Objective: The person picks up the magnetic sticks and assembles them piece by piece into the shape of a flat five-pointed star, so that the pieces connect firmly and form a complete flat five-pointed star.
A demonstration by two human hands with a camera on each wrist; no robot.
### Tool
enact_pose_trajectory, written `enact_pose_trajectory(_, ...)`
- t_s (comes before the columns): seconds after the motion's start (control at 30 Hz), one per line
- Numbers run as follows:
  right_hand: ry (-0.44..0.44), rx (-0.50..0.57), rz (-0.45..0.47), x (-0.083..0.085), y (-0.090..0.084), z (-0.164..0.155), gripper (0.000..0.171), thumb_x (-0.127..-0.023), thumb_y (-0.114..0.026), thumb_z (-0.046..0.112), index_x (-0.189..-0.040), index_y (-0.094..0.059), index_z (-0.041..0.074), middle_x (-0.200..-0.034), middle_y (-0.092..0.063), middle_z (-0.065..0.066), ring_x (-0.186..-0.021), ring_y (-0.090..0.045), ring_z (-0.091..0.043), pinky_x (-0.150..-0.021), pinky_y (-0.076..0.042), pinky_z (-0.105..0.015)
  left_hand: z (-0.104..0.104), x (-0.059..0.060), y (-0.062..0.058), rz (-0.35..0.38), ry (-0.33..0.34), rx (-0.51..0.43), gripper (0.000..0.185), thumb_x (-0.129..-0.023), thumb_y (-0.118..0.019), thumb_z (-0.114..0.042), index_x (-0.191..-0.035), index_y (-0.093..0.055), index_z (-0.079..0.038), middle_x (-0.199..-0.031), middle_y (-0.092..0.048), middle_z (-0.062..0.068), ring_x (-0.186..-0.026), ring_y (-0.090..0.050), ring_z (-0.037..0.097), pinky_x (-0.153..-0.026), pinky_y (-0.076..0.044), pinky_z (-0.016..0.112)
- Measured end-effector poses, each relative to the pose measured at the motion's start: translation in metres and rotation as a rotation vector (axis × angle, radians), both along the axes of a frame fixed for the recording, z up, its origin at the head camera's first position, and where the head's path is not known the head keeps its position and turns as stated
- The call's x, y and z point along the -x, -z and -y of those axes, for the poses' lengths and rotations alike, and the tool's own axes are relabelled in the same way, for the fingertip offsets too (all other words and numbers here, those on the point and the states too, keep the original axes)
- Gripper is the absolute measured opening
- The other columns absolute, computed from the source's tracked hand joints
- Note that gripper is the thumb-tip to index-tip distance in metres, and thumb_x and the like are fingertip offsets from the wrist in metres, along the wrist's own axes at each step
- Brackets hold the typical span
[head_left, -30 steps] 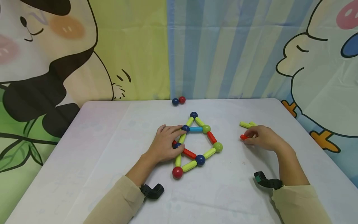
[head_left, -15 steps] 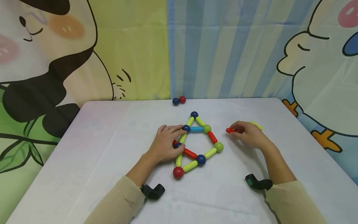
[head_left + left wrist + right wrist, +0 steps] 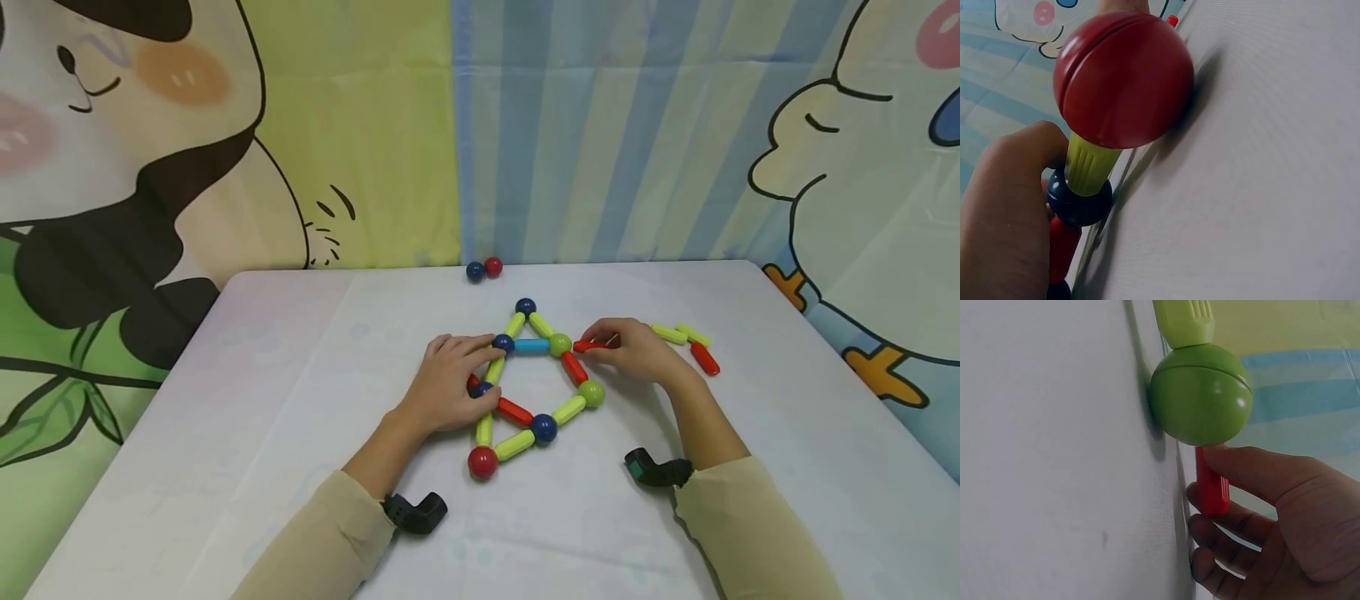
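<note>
A flat frame of magnetic rods and balls lies on the table. It has a light-blue rod, red and yellow-green rods, and blue, green and red balls. My left hand holds its left side, fingertips at the upper blue ball and thumb at the lower one, covering part of it. The frame's red ball looms close in the left wrist view. My right hand pinches a red magnetic rod, its tip right beside the upper green ball; contact is unclear. Another green ball appears in the right wrist view.
Right of my right hand lie yellow-green rods and a loose red rod. A blue ball and a red ball sit at the table's back edge, before a printed curtain.
My right hand has carried the red rod leftward from the loose rods to the frame's upper green ball, uncovering another red rod. My left hand stays in place on the frame.
</note>
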State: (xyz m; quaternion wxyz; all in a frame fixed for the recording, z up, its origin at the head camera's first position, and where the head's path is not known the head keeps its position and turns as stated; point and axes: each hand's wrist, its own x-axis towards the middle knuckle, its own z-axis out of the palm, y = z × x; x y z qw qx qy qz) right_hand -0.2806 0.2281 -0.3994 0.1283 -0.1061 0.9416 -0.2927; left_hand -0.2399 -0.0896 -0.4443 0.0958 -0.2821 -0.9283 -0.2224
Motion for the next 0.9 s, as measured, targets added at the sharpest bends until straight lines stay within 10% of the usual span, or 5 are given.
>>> enact_pose_trajectory(0.9,-0.006,-0.025,0.011,-0.0007,-0.0040,0.0022,0.028,-0.098,-0.067,0.021,-0.123,-0.070,0.009,-0.118,-0.069,-0.014,-0.105,-0.059,-0.031,-0.081,-0.054,-0.032,0.0013,-0.0002,-0.0005,-0.017,0.015,-0.025,0.055,-0.088,-0.060,-0.046,-0.138,-0.067,-0.023,-0.152,-0.057,0.003,-0.137,-0.053,0.025,-0.118,-0.033,0.056)
